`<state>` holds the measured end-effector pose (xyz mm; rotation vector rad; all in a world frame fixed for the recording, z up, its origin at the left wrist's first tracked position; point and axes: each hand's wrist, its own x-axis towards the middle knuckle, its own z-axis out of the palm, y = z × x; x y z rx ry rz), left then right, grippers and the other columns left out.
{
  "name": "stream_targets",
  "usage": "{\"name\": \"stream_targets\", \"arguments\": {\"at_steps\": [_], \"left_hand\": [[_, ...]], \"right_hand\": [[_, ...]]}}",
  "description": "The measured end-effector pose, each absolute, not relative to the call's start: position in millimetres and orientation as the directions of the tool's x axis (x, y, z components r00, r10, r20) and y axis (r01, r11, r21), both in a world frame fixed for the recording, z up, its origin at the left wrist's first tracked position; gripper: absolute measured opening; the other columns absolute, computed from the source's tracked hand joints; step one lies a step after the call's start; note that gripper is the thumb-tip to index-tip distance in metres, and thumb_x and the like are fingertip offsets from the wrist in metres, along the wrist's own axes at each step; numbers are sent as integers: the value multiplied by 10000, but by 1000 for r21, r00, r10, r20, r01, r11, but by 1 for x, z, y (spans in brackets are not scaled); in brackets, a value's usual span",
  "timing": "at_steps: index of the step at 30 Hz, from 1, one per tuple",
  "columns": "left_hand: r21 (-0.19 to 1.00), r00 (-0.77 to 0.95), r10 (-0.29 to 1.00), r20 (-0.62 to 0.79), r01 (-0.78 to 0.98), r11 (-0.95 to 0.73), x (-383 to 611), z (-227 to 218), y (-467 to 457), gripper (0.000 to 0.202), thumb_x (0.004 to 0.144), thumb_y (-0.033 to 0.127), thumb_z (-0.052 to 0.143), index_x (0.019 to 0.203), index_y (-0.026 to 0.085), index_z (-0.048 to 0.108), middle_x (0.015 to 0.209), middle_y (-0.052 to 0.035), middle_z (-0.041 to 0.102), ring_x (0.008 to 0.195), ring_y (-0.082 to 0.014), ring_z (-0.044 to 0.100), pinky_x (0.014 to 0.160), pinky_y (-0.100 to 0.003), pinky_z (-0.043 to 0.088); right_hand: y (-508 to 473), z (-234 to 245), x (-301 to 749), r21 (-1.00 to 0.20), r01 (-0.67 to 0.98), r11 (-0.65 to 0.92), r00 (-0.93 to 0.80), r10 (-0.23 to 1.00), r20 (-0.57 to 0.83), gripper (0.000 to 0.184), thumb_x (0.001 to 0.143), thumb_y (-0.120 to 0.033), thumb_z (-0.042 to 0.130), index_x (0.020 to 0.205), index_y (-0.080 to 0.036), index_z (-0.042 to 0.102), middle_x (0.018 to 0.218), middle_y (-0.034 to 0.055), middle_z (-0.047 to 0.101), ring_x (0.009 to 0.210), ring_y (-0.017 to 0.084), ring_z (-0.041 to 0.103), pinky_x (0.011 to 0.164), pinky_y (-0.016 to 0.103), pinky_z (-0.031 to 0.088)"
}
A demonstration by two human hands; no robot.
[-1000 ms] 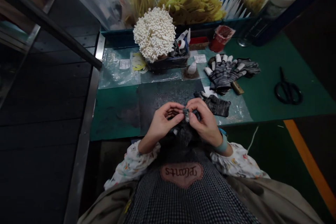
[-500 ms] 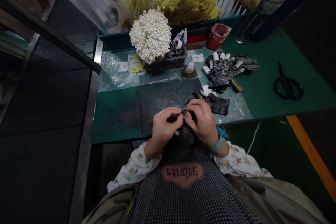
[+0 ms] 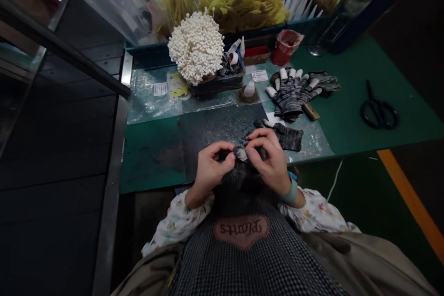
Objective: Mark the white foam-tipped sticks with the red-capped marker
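Note:
Between my two hands, at the table's front edge, is a dark grey knitted glove (image 3: 236, 173) with a whitish fingertip part showing at its top. My left hand (image 3: 213, 166) pinches the glove from the left with thumb and forefinger. From the right, my right hand (image 3: 268, 159) pinches it too, its fingers curled. Just beyond my right hand lies another grey glove (image 3: 290, 137), partly hidden by the fingers. Farther back rest striped gloves (image 3: 293, 92) with white fingertips, piled on each other.
Black scissors (image 3: 379, 106) lie at the right. A bundle of white-tipped stamens (image 3: 197, 48), a small glue bottle (image 3: 249, 90) and a red cup (image 3: 286, 47) stand behind the work mat (image 3: 215, 125). Yellow petal pieces (image 3: 246, 7) fill a bin at the back.
My hands have drawn slightly apart, the left one moving left. The whitish part of the glove now shows between the fingers. The view has shifted a little.

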<state>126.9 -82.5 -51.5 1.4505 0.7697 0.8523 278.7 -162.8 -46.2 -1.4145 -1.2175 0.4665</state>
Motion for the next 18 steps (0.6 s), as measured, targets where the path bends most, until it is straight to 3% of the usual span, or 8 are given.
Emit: {"name": "stream_targets", "arguments": {"at_steps": [5, 7, 10, 13, 15, 18], "left_hand": [[914, 496, 817, 293, 106, -392, 120, -41, -90, 146, 776, 77, 636, 814, 183, 728, 825, -27, 769, 757, -147, 718, 769, -268, 587], [848, 478, 780, 405, 123, -516, 117, -40, -92, 149, 795, 61, 654, 842, 187, 717, 837, -19, 766, 767, -136, 718, 773, -256, 587], [777, 498, 706, 504, 95, -622, 113, -40, -95, 145, 825, 67, 692, 892, 196, 704, 853, -10, 759, 786, -123, 714, 772, -232, 577], [826, 567, 695, 443, 43, -562, 107, -39, -93, 75, 871, 123, 691, 874, 198, 687, 837, -18, 746, 770, -131, 705, 747, -236, 568], [903, 640, 688, 342, -22, -428, 103, -38, -89, 60, 907, 192, 687, 849, 194, 674, 819, -29, 730, 759, -138, 692, 726, -239, 559], [973, 753, 619, 224, -136, -186, 98, -37, -85, 200, 942, 333, 681, 813, 184, 649, 780, -36, 689, 720, -135, 657, 679, -227, 539]], "right_hand": [[-172, -45, 270, -811, 516, 274, 335, 807, 486, 100, 958, -325, 681, 1016, -244, 685, 1060, 60, 610, 1020, 213, 624, 899, 389, 545], [-173, -47, 266, -816, 501, 290, 349, 794, 497, 182, 937, -383, 715, 1042, -242, 667, 1043, 62, 619, 1006, 216, 634, 882, 394, 556], [-172, -49, 264, -864, 385, 323, 324, 829, 455, 235, 878, -420, 785, 935, -236, 649, 987, 46, 631, 964, 206, 645, 845, 375, 564], [-171, -49, 265, -912, 208, 355, 275, 873, 402, 200, 904, -364, 766, 847, -225, 634, 944, 30, 634, 926, 177, 647, 842, 345, 560], [-171, -47, 268, -929, 97, 358, 190, 909, 371, 174, 939, -365, 725, 871, -223, 651, 951, 36, 639, 941, 172, 648, 870, 347, 559], [-173, -46, 271, -947, 10, 322, 41, 946, 322, 229, 991, -415, 638, 890, -217, 695, 1028, 61, 617, 1060, 188, 634, 978, 378, 539]]}}
